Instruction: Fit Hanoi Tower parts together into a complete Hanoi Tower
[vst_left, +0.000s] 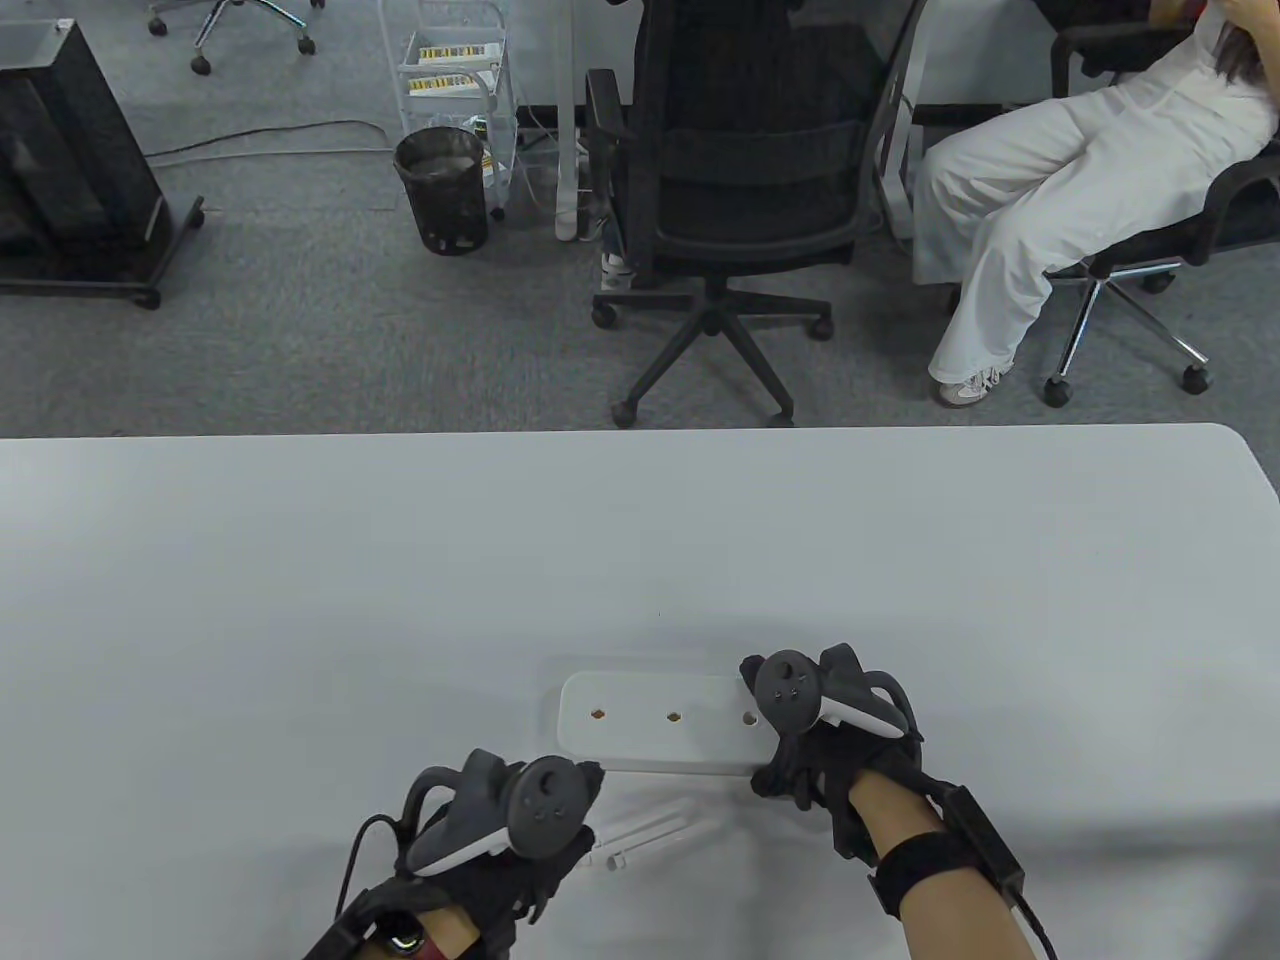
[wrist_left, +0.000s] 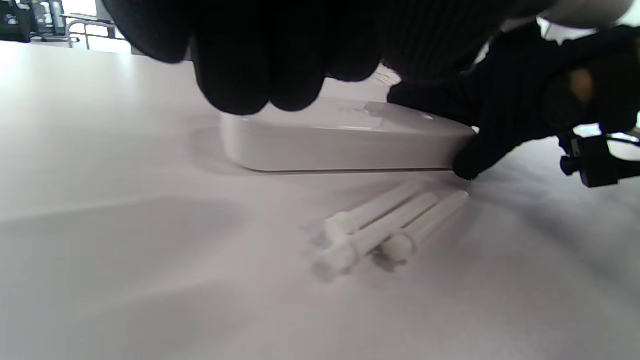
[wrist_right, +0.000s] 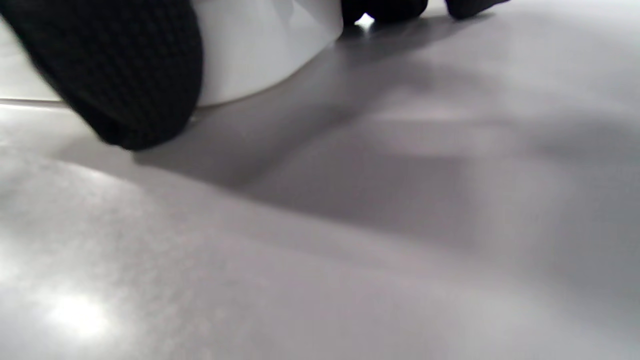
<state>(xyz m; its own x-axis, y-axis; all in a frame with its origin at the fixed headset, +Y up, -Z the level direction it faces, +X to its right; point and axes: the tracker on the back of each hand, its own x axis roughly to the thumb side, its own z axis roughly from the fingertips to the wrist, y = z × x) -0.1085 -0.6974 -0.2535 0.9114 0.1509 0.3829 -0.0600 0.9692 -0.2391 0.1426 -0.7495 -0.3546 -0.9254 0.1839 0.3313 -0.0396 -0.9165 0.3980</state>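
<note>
A white Hanoi Tower base with three holes lies flat on the white counter, near its front edge. The right hand grips the right end of the base: a thumb touches the near side wall, and the other fingers lie over the top. Three white pegs lie side by side on the counter, just in front of the base and apart from it. The left hand hovers above the pegs with its fingers curled down; it seems to hold nothing, though the fingertips are partly hidden.
</note>
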